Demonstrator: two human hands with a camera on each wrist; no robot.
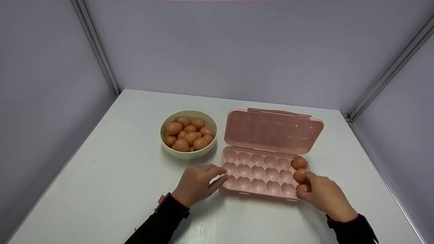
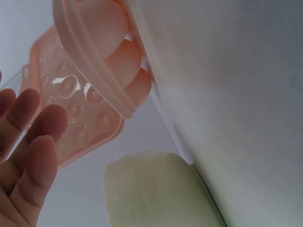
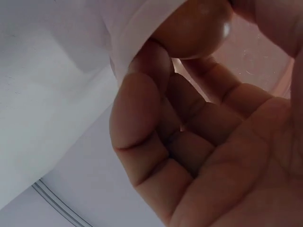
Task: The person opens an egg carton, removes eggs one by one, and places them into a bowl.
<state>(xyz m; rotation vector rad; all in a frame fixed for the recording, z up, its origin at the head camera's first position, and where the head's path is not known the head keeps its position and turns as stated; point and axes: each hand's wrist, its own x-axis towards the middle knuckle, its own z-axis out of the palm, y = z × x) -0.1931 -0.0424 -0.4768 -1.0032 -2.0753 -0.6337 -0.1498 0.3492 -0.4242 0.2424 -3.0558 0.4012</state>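
A pink egg tray (image 1: pixel 261 176) lies open on the table, its lid (image 1: pixel 273 130) tilted up behind it. Two brown eggs (image 1: pixel 299 163) sit in the far cups of its right-hand column. My right hand (image 1: pixel 322 195) holds a third egg (image 1: pixel 302 188) at the near right cup; in the right wrist view its fingertips (image 3: pixel 142 109) curl round that egg (image 3: pixel 194 28). My left hand (image 1: pixel 218 176) rests with relaxed fingers against the tray's left end. In the left wrist view the fingers (image 2: pixel 33 151) are straight beside the tray (image 2: pixel 94 71).
A cream bowl (image 1: pixel 188 154) holding several brown eggs stands left of the tray, just beyond my left hand, and also shows in the left wrist view as the bowl (image 2: pixel 151 189). Grey walls enclose the white table (image 1: pixel 112 189) on three sides.
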